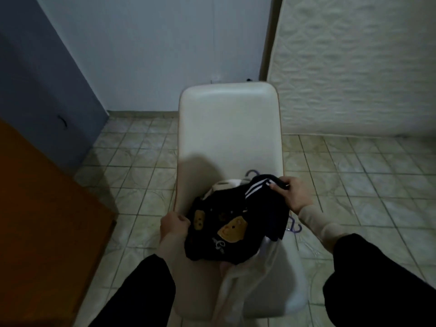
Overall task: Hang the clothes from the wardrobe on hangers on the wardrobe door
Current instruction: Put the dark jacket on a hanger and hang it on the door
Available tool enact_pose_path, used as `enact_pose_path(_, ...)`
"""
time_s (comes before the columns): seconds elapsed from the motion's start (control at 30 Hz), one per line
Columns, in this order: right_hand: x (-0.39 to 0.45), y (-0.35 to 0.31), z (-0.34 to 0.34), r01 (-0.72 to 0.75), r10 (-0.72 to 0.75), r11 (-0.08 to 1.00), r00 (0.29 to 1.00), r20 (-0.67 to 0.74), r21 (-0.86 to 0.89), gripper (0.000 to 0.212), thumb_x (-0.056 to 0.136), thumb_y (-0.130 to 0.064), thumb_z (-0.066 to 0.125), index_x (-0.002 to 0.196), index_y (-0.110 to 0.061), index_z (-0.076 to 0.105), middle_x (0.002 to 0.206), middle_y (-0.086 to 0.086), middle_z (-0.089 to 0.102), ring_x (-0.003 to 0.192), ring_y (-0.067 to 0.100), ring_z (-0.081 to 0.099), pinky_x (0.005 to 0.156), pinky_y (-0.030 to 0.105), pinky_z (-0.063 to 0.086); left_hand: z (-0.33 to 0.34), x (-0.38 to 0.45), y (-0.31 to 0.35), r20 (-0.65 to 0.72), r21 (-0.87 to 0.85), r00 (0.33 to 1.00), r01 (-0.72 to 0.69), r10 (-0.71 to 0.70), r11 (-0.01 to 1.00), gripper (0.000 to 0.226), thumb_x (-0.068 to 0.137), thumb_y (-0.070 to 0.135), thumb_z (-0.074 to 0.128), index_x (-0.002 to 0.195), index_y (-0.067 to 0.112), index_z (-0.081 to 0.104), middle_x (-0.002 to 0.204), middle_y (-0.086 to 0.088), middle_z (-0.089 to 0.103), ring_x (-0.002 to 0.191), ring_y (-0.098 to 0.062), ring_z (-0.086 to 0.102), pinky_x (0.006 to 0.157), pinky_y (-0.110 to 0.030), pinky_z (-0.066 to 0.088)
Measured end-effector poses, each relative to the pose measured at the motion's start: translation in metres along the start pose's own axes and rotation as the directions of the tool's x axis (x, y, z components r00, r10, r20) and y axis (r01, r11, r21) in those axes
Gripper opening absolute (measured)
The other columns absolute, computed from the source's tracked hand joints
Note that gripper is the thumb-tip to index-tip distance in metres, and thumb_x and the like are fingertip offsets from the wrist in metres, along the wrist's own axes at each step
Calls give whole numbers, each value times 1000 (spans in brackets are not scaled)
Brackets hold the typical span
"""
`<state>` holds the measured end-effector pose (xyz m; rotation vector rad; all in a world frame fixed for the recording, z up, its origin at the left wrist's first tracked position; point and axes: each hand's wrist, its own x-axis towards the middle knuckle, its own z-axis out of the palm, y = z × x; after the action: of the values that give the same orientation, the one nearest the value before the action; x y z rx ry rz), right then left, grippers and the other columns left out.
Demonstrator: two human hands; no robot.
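Both hands gripped a bundled black garment [236, 223] on the white moulded chair [226, 128]: left hand [173, 226] near-left, right hand [291, 194] far-right (its length ran diagonally between them).

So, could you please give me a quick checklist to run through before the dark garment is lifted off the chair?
1. Right hand grips the striped edge of the dark garment: ok.
2. Left hand grips its opposite edge: ok.
3. Purple hanger within reach on the chair: ok.
4. Hanger free of the pile: cannot tell, mostly covered.
5. White garment beneath will stay put: cannot tell.
6. Wardrobe door visible: not ok.
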<state>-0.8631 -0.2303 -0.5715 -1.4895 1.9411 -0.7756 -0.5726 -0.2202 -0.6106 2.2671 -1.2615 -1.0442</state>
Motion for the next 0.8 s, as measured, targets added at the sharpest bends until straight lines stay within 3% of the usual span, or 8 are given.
enact_pose_path(0.17, -7, 45, 31, -13, 15, 999, 998, 54, -41, 24, 86, -21, 65, 102, -3, 69, 83, 14, 65, 81, 21, 59, 51, 18, 34, 39, 6, -4, 57, 1, 993, -107, 106, 994, 14, 88, 7, 57, 92, 0, 69, 99, -15, 68, 93, -26, 63, 78, -28, 48)
enact_pose_path(0.27, -6, 59, 40, 27, -24, 998, 997, 67, -48, 24, 85, -20, 66, 101, -2, 67, 73, 1, 52, 74, 12, 49, 54, 4, 36, 64, 14, 0, 114, -21, 978, -172, 173, 985, 14, 88, 7, 58, 98, 3, 67, 102, -13, 67, 92, -20, 60, 80, -27, 45)
enact_pose_path(0.4, -6, 63, 43, 124, -122, 992, 983, 136, -4, 2, 85, -19, 65, 85, -17, 64, 65, -12, 49, 63, 5, 46, 59, 5, 36, 92, 20, 12, 173, -66, 941, -282, 289, 957, 21, 86, 4, 61, 107, 4, 61, 103, -11, 63, 92, -17, 57, 82, -22, 42)
enact_pose_path(0.47, -6, 65, 42, 145, -151, 988, 971, 184, 44, 12, 85, -22, 65, 77, -26, 57, 64, -16, 51, 61, -1, 48, 60, 10, 36, 103, 24, 23, 210, -47, 908, -360, 362, 932, 34, 84, 5, 63, 117, 7, 56, 113, -10, 60, 99, -17, 56, 88, -24, 42)
enact_pose_path(0.57, -4, 70, 38, 138, -161, 985, 950, 267, 103, 12, 85, -23, 66, 75, -24, 59, 69, -6, 58, 65, 2, 53, 67, 24, 41, 117, 33, 38, 235, 80, 839, -520, 491, 851, 54, 81, 13, 68, 130, 16, 46, 129, -10, 50, 121, -24, 46, 103, -36, 38)
enact_pose_path(0.63, -3, 72, 32, 111, -155, 982, 937, 312, 154, 11, 84, -20, 66, 74, -22, 62, 71, -4, 60, 64, 2, 54, 67, 21, 42, 125, 37, 48, 273, 104, 781, -605, 562, 790, 61, 80, 15, 68, 135, 21, 42, 136, -10, 45, 128, -26, 38, 107, -40, 33)
enact_pose_path(0.7, -2, 75, 25, 101, -149, 981, 940, 308, 166, 7, 82, -18, 68, 77, -14, 66, 74, 0, 60, 67, 4, 54, 66, 19, 40, 132, 41, 56, 326, 103, 725, -665, 607, 739, 58, 81, 15, 67, 134, 22, 46, 137, -9, 45, 130, -27, 37, 109, -41, 32)
enact_pose_path(0.8, 2, 81, 13, 126, -152, 984, 959, 238, 124, 6, 80, -20, 71, 77, -18, 66, 78, -4, 56, 74, 12, 52, 66, 15, 37, 134, 37, 69, 368, 129, 659, -735, 656, 666, 29, 83, 12, 63, 112, 14, 64, 121, -10, 59, 117, -28, 51, 95, -37, 42)
